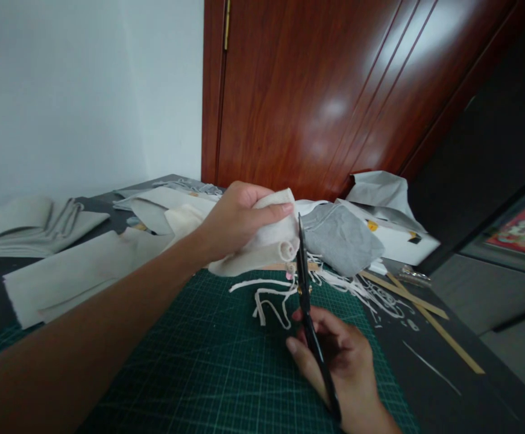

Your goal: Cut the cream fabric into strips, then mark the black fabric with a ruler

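My left hand (pixel 248 217) is closed on a folded piece of white cloth (pixel 266 250), lifted over the green cutting mat (pixel 190 355). The cloth's lower edge curls into a small roll near its right end. In my right hand (pixel 339 355) is a pair of black scissors (pixel 306 301), with fingers around the handles and the blades pointing up and away. The blades stand right beside the cloth's right edge; whether they touch it is unclear. Thin white cloth strips (pixel 273 301) lie on the mat below.
White cloth pieces (pixel 76 265) lie at the left, with a folded stack (pixel 49 226) behind. Grey cloth (pixel 343 235), a white box (pixel 402 238), tangled strips (pixel 380 295) and wooden rulers (pixel 447 337) are at the right. A brown door (pixel 298 90) stands behind.
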### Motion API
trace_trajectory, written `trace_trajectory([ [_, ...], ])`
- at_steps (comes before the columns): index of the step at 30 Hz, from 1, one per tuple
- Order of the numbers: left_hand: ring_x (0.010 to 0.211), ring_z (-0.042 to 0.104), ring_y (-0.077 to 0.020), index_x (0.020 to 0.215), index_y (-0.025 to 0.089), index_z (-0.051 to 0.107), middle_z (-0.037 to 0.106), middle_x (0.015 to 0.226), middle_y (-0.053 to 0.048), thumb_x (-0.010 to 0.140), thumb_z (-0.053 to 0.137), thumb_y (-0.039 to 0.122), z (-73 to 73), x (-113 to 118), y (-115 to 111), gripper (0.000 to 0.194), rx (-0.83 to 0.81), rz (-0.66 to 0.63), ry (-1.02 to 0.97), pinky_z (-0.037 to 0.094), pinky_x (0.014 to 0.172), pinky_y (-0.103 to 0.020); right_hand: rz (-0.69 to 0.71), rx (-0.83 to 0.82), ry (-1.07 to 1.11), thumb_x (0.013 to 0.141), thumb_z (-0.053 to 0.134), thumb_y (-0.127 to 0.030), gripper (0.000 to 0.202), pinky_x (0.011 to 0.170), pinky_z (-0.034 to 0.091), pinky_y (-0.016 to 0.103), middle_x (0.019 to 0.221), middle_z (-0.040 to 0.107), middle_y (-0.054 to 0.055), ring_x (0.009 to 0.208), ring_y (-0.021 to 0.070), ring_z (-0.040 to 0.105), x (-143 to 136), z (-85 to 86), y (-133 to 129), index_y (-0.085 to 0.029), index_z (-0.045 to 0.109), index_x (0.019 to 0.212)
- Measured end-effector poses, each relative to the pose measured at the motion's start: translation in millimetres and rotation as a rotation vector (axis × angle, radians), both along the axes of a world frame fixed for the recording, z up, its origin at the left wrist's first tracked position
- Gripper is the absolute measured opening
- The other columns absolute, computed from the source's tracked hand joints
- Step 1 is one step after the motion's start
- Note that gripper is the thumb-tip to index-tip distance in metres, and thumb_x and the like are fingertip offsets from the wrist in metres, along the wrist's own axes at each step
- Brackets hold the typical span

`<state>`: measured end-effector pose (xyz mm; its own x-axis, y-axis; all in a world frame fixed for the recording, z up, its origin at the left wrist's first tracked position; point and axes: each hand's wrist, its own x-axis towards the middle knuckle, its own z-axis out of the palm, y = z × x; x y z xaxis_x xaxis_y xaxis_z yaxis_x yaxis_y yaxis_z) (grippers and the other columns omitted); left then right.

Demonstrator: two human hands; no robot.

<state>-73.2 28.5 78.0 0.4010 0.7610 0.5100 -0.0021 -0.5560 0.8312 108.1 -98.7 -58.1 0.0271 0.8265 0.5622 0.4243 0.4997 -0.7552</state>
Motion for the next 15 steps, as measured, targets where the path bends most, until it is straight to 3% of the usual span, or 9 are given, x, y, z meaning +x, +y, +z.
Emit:
trace_trajectory([
  [5,0.043,0.044,-0.0086,0.054,0.016,0.061,0.054,0.05,0.001,0.084,0.067,0.037,4.3,10,6,0.037,0.109,-0.039,0.023,0.026,0.039,-0.021,-0.064,0.072,0.023,0.078,0.078,-0.024,0.021,0.036,0.04,0.019,0.055,0.057,-0.007,0.04,0.0101,0.049,2,-8.1,3,-0.026,0.072,0.099],
  [12,0.045,0.05,-0.0115,0.062,0.018,0.07,0.061,0.055,0.0,0.068,0.072,0.026,11.9,0,9,0.011,-0.01,-0.221,0.039,0.03,0.039,-0.022,-0.059,0.086,0.037,0.078,0.079,-0.023,0.028,0.035,0.037,0.018,0.054,0.056,-0.008,0.038,0.0093,0.048,1,-15.3,4,-0.029,0.071,0.103],
  [15,0.045,0.049,-0.011,0.063,0.018,0.069,0.059,0.056,0.001,0.067,0.074,0.025,19.4,-5,6,0.009,0.058,-0.236,0.149,0.029,0.038,-0.021,-0.066,0.095,0.041,0.077,0.08,-0.023,0.027,0.034,0.035,0.018,0.054,0.056,-0.009,0.037,0.009,0.046,1,-15.2,5,-0.029,0.072,0.102],
])
